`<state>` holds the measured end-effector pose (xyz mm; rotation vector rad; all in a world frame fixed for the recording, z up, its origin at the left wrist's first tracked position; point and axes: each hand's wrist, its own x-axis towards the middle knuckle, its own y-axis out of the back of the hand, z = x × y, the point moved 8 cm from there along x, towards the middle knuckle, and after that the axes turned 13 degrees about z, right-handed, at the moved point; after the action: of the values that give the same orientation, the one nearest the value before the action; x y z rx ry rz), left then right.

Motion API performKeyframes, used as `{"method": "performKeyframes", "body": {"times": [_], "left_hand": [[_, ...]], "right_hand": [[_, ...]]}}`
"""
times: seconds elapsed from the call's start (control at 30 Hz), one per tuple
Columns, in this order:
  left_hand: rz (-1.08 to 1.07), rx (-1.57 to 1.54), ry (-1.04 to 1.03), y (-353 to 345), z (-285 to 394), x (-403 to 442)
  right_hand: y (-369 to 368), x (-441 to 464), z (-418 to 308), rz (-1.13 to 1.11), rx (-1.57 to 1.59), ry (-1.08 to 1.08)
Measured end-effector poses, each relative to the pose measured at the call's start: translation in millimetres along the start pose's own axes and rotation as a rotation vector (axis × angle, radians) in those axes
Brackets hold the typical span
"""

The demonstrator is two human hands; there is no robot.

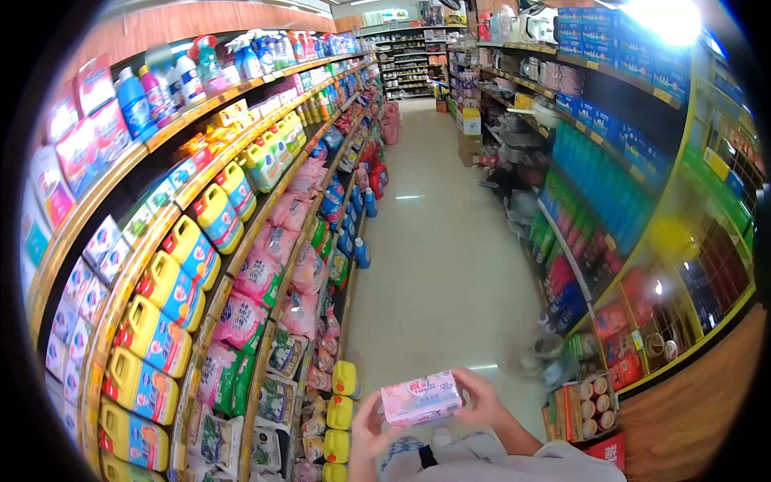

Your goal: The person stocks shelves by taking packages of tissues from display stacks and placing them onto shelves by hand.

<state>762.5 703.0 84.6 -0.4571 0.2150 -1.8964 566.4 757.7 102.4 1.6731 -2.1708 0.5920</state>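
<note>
Low in the view, near the person's body, a pink pack is being gripped at its two ends, the left hand curled around one side and the right hand around the other. It is being held above the aisle floor, a little tilted. Yellow jugs are being carried by the left shelves, with pink bags being stacked beside them. Blue boxes are being held on the right shelves, where some goods are being blurred, possibly bottles.
</note>
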Motion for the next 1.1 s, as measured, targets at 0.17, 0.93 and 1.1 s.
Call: {"method": "performKeyframes", "body": {"times": [0.17, 0.93, 1.1], "left_hand": [[-0.064, 0.026, 0.020, -17, -11, 63], [-0.056, -0.082, 0.004, 15, -100, 448], [-0.038, -0.054, 0.029, 30, -121, 498]], "right_hand": [[27, 37, 25, 0.103, 0.015, 0.003], [65, 372, 210, 0.070, 0.041, -0.177], [66, 413, 258, 0.066, 0.177, -0.274]]}}
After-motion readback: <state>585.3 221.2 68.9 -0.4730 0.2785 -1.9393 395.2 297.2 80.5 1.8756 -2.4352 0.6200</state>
